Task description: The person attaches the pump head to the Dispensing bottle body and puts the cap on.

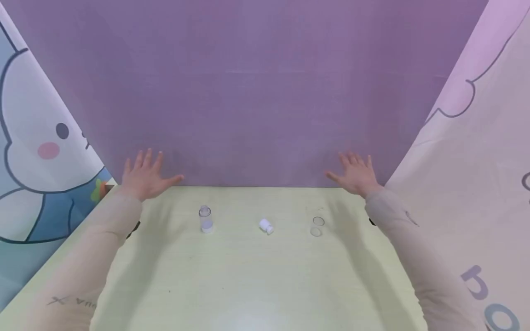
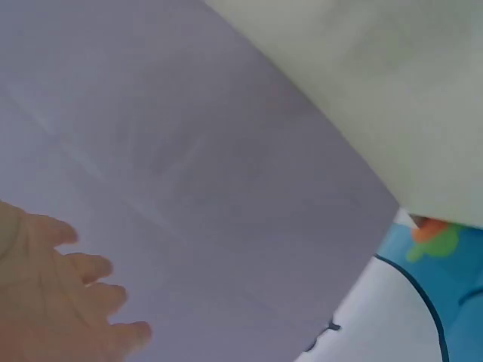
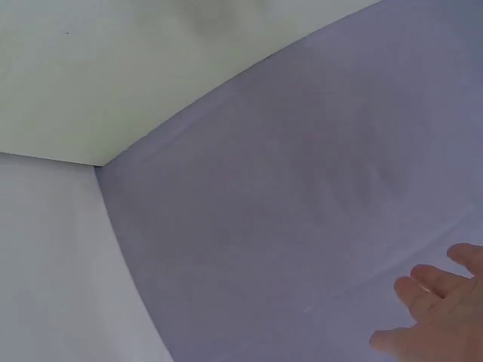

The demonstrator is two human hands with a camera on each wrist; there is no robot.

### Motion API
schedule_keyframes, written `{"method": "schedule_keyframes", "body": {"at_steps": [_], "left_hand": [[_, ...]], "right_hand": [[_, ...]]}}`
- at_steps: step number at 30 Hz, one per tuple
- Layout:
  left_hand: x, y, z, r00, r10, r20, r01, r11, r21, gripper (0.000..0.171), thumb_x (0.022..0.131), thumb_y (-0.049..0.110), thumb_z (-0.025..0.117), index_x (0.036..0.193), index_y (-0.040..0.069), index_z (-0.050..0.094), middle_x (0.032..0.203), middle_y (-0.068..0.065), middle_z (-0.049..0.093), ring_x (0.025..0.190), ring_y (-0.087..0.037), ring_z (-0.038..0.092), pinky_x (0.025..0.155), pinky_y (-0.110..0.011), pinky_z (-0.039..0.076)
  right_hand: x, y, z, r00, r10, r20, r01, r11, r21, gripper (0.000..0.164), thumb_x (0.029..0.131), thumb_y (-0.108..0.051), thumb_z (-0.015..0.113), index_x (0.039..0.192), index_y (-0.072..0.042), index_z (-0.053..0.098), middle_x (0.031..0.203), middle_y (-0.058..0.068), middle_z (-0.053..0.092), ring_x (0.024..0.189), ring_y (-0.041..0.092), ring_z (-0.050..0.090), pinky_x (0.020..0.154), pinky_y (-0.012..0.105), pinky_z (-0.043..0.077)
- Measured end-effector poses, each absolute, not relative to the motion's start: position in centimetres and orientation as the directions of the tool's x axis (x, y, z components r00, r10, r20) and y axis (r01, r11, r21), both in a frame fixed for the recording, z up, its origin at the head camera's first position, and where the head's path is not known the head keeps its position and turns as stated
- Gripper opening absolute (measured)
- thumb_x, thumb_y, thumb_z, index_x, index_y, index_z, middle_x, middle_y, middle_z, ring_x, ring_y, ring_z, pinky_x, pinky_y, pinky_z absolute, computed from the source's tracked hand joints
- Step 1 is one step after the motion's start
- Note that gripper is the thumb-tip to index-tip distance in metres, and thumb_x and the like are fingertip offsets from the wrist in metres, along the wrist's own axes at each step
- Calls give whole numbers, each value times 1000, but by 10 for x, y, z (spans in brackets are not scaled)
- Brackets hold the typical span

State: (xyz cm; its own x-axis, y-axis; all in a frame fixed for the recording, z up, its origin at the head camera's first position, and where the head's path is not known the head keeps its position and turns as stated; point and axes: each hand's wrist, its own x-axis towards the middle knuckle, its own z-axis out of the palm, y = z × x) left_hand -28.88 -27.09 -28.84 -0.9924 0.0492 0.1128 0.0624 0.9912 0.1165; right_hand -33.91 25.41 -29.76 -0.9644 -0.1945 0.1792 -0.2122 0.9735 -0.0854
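Observation:
My left hand (image 1: 145, 179) is held out with fingers spread near the table's far left corner, holding nothing. The right hand (image 1: 357, 175) mirrors it on the far right, also spread and holding nothing. Between them on the table are three small things. A clear cup with white at its base (image 1: 206, 220) stands on the left, nearest the left hand. In the middle lies a small white bottle (image 1: 266, 225) on its side. To the right is an empty-looking clear glass (image 1: 317, 226), nearest the right hand. Both wrist views show only fingers, the left (image 2: 64, 294) and the right (image 3: 438, 309).
The pale green table (image 1: 248, 280) ends at a purple backdrop (image 1: 265, 101). Printed cloths hang at both sides, one with a cartoon animal (image 1: 45, 119) on the left and one with lettering (image 1: 476, 280) on the right. Arm shadows fall across the tabletop.

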Motion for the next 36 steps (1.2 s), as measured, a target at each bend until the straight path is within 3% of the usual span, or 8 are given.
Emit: {"method": "schedule_keyframes", "body": {"at_steps": [4, 9, 16, 22, 31, 36], "left_hand": [[-279, -263, -287, -988, 78, 134, 94, 989, 117, 100, 83, 70, 37, 144, -5, 9, 147, -34, 0, 134, -50, -7, 104, -64, -4], [-264, -251, -287, -975, 110, 194, 138, 981, 137, 88, 88, 51, 50, 143, -8, 14, 145, -36, 7, 133, -51, -2, 105, -63, 4], [-240, -244, -293, -950, 138, 282, 228, 919, 321, 75, 89, 36, 56, 140, -7, 23, 142, -32, 24, 130, -48, 19, 104, -60, 19], [-219, -236, -300, -933, 122, 339, 266, 868, 419, 62, 90, 32, 54, 136, -5, 34, 137, -28, 37, 125, -45, 33, 99, -59, 29], [-200, -230, -321, -887, 89, 452, 321, 824, 466, 41, 90, 23, 56, 124, -1, 53, 125, -22, 53, 110, -40, 51, 89, -53, 41], [-194, -225, -328, -915, 69, 398, 321, 723, 612, 37, 91, 22, 56, 121, 0, 55, 121, -17, 57, 109, -33, 55, 89, -43, 46]], "right_hand": [[-324, 252, -296, -950, -236, 203, -248, 968, -39, 75, 91, -51, 43, 144, -2, 23, 147, 25, 22, 135, 42, 18, 107, 60, -3], [-308, 245, -300, -924, -291, 248, -302, 953, -8, 64, 92, -38, 49, 138, 3, 33, 142, 26, 33, 129, 45, 28, 107, 61, 8], [-291, 236, -307, -910, -287, 300, -343, 927, -150, 57, 90, -35, 54, 132, 3, 42, 135, 25, 41, 123, 44, 38, 95, 59, 33], [-276, 228, -314, -891, -286, 354, -385, 888, -250, 47, 90, -27, 56, 126, 4, 49, 125, 24, 51, 116, 41, 47, 92, 55, 38], [-256, 204, -328, -839, -296, 456, -456, 840, -293, 31, 86, -9, 61, 115, 3, 58, 114, 21, 60, 107, 37, 55, 86, 49, 45], [-248, 192, -334, -828, -307, 469, -480, 821, -310, 31, 85, -9, 63, 114, 1, 59, 115, 18, 61, 107, 34, 57, 87, 47, 46]]}}
